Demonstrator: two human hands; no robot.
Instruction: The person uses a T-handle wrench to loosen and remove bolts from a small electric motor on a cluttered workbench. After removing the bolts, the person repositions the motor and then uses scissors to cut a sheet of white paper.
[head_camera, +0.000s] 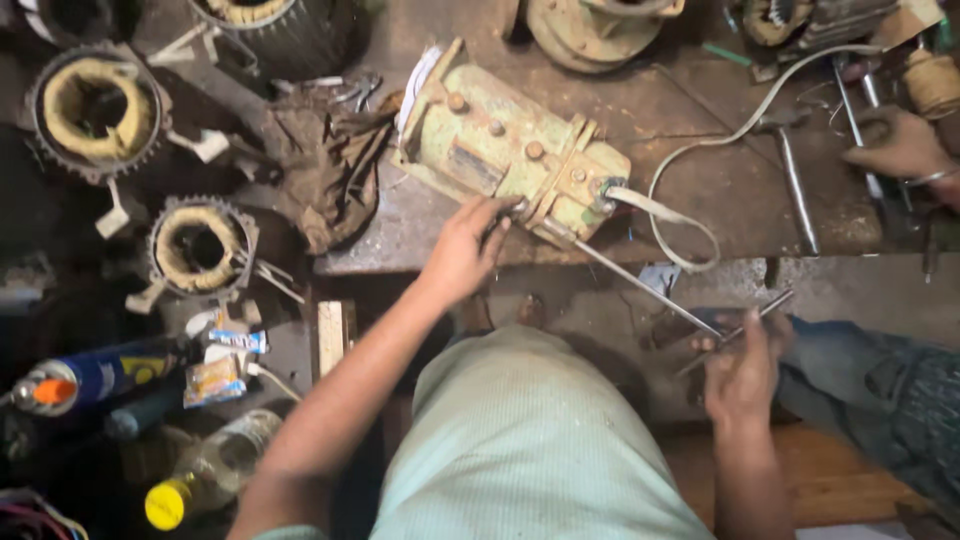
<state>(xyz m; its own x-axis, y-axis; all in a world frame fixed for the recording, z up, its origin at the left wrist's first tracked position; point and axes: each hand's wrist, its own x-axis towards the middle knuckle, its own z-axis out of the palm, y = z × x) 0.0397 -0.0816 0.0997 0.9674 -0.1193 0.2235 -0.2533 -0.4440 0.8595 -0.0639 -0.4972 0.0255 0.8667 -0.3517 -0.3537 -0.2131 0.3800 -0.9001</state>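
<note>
Pale green shirt (530, 440) lowest in frame. Left hand (462, 250) up at workbench edge (420, 255), fingers curled against near end of green motor housing (510, 150). Right hand (742, 375) closed around thin metal rod (735, 335) below bench. Another person's hand (900, 145) at far right, on tools.

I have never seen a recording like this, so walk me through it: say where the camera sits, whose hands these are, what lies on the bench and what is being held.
The single picture comes from a camera on a person's head, looking down at their own arms. The left hand rests on the end of a worn green motor housing lying on a dirty workbench. The right hand holds a thin metal rod; another long rod sticks out of the housing. A flat pale cable loops beside it. Wound motor stators sit to the left, bottles below. The hand at top right belongs to another person.
</note>
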